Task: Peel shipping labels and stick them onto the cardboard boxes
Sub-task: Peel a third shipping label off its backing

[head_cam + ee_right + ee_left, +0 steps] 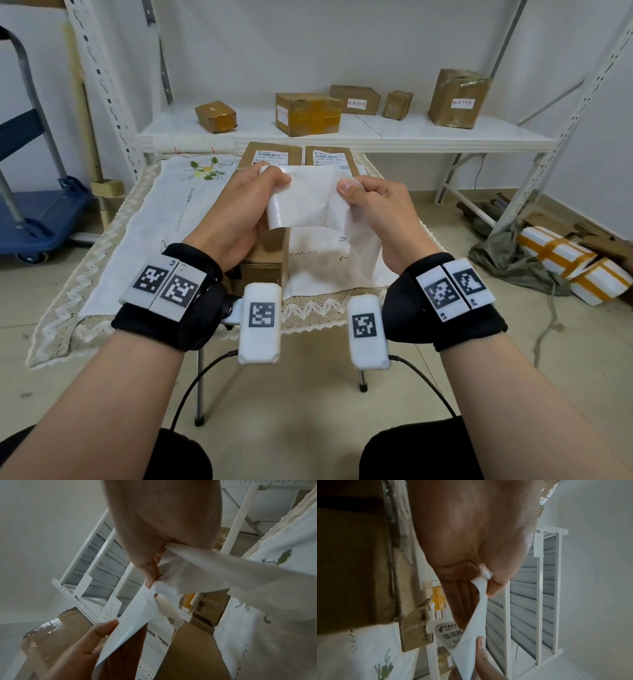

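Over the table, both hands hold a white shipping label [301,200] between them, blank side toward me. My left hand [277,180] pinches its left edge between thumb and fingers. My right hand [346,190] pinches the right edge, and a crumpled strip of backing paper [363,246] hangs from it. In the left wrist view the label's printed face [452,632] with a barcode shows. Below the hands stands a plain cardboard box [267,255]. Two boxes, left [270,150] and right [330,152], lie behind it with labels on top.
The small table [102,274] has a white embroidered cloth with a lace rim. Behind it, a white shelf [428,133] carries several brown boxes. A blue trolley [37,219] stands at the left. White parcels with orange tape [565,257] lie on the floor at the right.
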A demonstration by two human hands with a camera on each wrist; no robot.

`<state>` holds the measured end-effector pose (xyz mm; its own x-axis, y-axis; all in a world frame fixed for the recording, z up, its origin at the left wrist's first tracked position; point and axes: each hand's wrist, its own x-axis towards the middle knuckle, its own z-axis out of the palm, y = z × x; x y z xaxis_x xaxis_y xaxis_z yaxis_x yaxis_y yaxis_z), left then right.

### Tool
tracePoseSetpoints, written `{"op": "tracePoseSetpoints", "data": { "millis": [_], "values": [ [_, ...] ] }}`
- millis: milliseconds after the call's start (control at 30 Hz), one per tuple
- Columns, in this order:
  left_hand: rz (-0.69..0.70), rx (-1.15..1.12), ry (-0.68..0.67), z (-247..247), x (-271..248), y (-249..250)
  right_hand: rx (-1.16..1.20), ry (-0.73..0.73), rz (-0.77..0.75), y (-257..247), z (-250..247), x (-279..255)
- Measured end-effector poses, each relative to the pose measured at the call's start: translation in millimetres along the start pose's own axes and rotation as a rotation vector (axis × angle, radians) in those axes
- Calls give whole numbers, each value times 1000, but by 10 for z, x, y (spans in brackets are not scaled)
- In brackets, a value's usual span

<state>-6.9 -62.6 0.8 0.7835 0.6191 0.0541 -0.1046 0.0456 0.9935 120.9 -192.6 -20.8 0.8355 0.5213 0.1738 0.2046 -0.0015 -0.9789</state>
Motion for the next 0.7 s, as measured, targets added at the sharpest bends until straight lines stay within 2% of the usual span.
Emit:
{"op": "tracePoseSetpoints", "data": {
  "millis": [433, 533, 633, 700],
  "values": [
    [-23, -87, -4, -29, -18, 42, 28, 1, 13, -28, -20, -18],
    [-42, -120, 27, -73, -20, 58, 45, -85, -10, -67, -29, -69],
    [-54, -100, 59, -126, -4, 71, 115, -219, 40, -134, -29, -115],
    [-59, -77, 56, -159, 14, 72, 63, -282, 77, -157, -32, -121]
  ]
}}
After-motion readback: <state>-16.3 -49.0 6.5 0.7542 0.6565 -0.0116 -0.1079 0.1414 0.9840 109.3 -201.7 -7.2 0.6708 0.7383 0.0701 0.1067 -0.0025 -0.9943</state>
